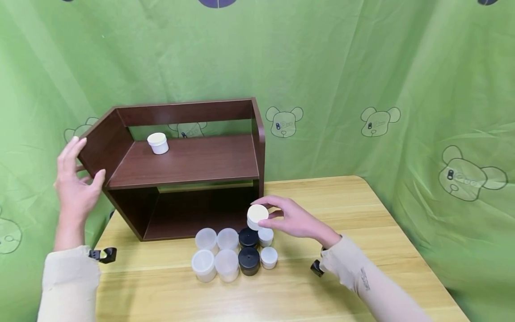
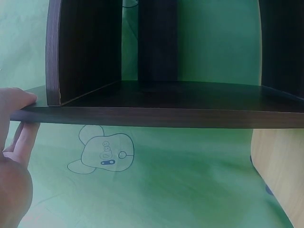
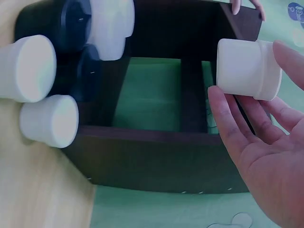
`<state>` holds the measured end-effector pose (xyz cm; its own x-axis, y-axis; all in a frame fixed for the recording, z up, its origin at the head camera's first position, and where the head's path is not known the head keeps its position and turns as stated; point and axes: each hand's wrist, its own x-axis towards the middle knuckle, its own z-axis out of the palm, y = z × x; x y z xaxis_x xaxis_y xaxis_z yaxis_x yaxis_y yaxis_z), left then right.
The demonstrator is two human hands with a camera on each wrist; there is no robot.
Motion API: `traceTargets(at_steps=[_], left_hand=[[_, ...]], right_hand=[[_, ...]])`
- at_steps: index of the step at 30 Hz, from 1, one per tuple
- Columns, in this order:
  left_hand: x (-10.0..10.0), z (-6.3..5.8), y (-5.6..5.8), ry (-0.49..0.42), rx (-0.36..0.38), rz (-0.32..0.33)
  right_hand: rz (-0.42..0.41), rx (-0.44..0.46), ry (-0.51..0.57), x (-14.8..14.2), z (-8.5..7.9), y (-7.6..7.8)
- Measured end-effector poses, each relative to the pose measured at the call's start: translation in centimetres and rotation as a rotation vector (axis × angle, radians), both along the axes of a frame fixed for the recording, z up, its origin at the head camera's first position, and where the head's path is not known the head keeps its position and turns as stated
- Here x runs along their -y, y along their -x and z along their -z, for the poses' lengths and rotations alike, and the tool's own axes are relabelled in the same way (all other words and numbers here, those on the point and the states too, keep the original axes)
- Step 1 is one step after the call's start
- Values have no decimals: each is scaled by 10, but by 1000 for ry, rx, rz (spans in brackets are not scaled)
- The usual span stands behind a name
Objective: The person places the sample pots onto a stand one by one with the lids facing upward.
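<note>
My right hand (image 1: pixel 291 218) holds a small white lidded jar (image 1: pixel 256 217) between thumb and fingers, above the other jars. In the right wrist view that white jar (image 3: pixel 244 69) lies sideways across the picture, its lid toward the thumb. At the far left, my left hand (image 1: pixel 76 185) grips the side panel of a dark brown two-tier shelf (image 1: pixel 189 165). The left wrist view has the thumb on one face of the panel and fingers (image 2: pixel 26 142) on the other. Another white jar (image 1: pixel 158 143) stands on the upper tier, toward its left.
In front of the shelf stand several lidded jars in two rows: translucent jars (image 1: pixel 227 266) on the left, black jars (image 1: pixel 249 260) beside them, small white jars (image 1: pixel 268 257) on the right. All are on a wooden table (image 1: pixel 322 201). A green curtain (image 1: pixel 322 67) hangs behind.
</note>
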<state>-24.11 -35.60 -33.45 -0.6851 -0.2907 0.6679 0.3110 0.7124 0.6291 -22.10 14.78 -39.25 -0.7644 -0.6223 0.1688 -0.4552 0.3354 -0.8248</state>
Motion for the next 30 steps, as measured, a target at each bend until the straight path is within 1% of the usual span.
traceTargets(at_steps=[5, 9, 19, 24, 30], left_hand=[[-2, -2, -2, -2, -1, 14], [-2, -3, -2, -3, -1, 20], [-1, -3, -2, -1, 6, 19], [-2, -3, 0, 2, 4, 19], [-1, -3, -1, -2, 11, 14]], right_hand=[[-8, -17, 9, 9, -14, -1], [-32, -35, 21, 18, -24, -1], [-79, -94, 45, 47, -48, 0], [-70, -136, 51, 60, -61, 3], [-58, -159, 78, 77, -75, 10]])
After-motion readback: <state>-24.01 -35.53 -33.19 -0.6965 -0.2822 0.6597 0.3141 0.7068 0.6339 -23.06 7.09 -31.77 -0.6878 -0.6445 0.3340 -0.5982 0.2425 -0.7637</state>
